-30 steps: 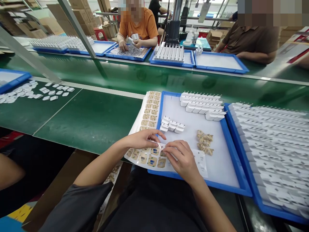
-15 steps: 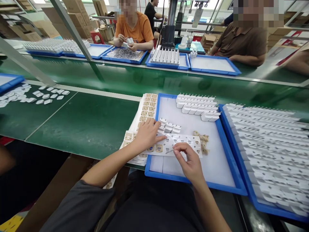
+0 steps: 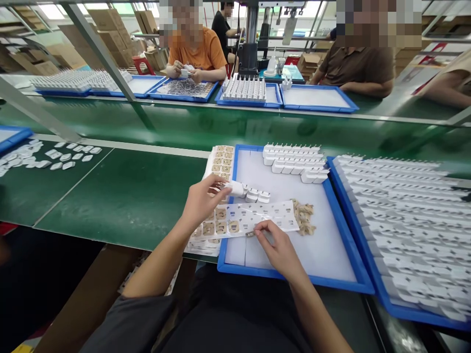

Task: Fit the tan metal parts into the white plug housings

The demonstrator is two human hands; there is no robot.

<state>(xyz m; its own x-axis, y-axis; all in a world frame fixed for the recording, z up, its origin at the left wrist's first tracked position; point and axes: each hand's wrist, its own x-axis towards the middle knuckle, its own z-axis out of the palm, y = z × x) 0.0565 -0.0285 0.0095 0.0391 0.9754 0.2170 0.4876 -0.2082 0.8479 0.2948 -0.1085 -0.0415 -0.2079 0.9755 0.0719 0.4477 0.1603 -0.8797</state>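
Note:
Between the thumb and fingers of my left hand (image 3: 202, 198) is a white plug housing (image 3: 235, 188), held above the left rim of the blue tray (image 3: 294, 277). My right hand (image 3: 274, 242) pinches a thin metal tool (image 3: 250, 234) at the lower edge of a white sticker sheet (image 3: 270, 214). Tan stickers (image 3: 233, 226) remain on the sheet's left part. A few white housings (image 3: 257, 195) lie just right of my left hand. Crumpled tan scraps (image 3: 304, 216) sit beyond the sheet's right end.
Rows of white housings (image 3: 294, 161) stand at the tray's back. Another blue tray (image 3: 403, 311), full of white parts, is at the right. Stacked sticker sheets (image 3: 221, 159) lie left of the tray. Loose white pieces (image 3: 66, 157) are far left. Across the line, a person (image 3: 198, 51) handles white parts.
My left hand has left the sticker sheet, moved left and taken hold of a white housing. My right hand stays low by the sheet with the tool. The view has shifted slightly.

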